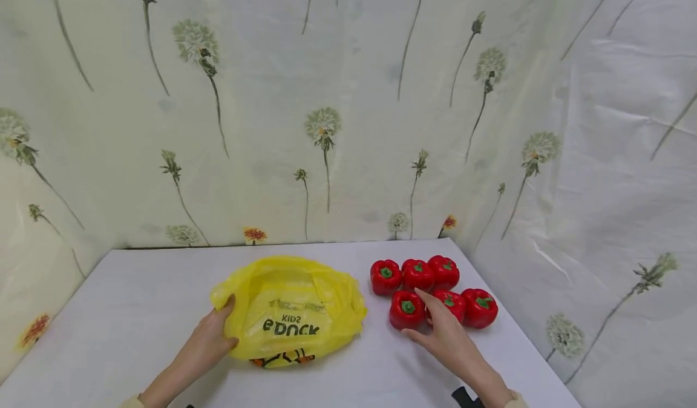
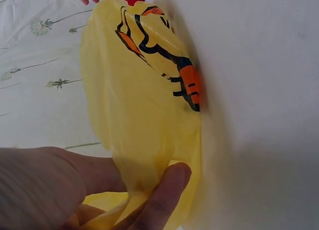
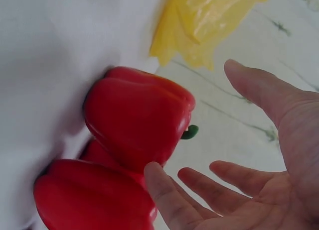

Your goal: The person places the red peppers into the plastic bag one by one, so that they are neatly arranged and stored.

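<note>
Yellow plastic bag [image 1: 296, 344] on the white table [image 1: 147, 299], mouth gaping; can't tell if anything's inside. Left hand [image 1: 209, 335] at the bag's left edge, thumb and fingers clamped on the film; head view mostly hides that pinch, left wrist view shows it clearly. Six red peppers [image 1: 386, 279] right of the bag, all outside it, two rows of three. Right hand [image 1: 443, 335] also right of the bag, at the front-row pepper nearest it, thumb and fingers spread apart, not closed round anything; can't tell if a fingertip touches. Right wrist view gets two peppers plus a sliver of a third, with one green stem [image 3: 190, 132] side-on. Orange-and-black print [image 2: 189, 80] is far fuller from the left wrist than from the head. One dandelion-print curtain [image 1: 370, 123] behind the bag.
</note>
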Tool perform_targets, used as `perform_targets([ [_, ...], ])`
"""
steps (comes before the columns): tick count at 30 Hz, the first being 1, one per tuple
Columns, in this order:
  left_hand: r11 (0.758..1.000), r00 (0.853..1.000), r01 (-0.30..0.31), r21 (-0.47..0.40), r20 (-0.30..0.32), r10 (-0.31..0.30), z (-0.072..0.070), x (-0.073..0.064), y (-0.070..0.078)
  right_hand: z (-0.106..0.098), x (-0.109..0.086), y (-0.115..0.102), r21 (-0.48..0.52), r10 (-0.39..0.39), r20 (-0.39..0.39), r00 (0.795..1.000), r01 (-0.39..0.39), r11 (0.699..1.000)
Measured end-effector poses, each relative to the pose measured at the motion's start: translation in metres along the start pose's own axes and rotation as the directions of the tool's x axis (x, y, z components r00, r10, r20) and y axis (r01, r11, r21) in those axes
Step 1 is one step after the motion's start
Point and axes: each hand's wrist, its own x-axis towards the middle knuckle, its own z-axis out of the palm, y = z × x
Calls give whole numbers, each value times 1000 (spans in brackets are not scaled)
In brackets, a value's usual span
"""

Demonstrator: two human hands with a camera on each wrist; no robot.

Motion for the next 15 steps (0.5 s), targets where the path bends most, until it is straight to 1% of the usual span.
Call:
perform_targets([
  [4, 1000, 1000, 9, -1, 9, -9, -1, 1, 1, 4, 0, -3, -4, 22, 12, 1000, -22, 1000],
  [10, 1000, 999, 23, -5, 23, -23, -4, 0, 2, 10, 6, -3, -26, 9, 15, 1000, -8, 1000],
  [15, 999, 999, 24, -29, 24, -24, -5, 1, 1, 13, 11, -2, -42, 5, 24, 1000, -4, 999],
])
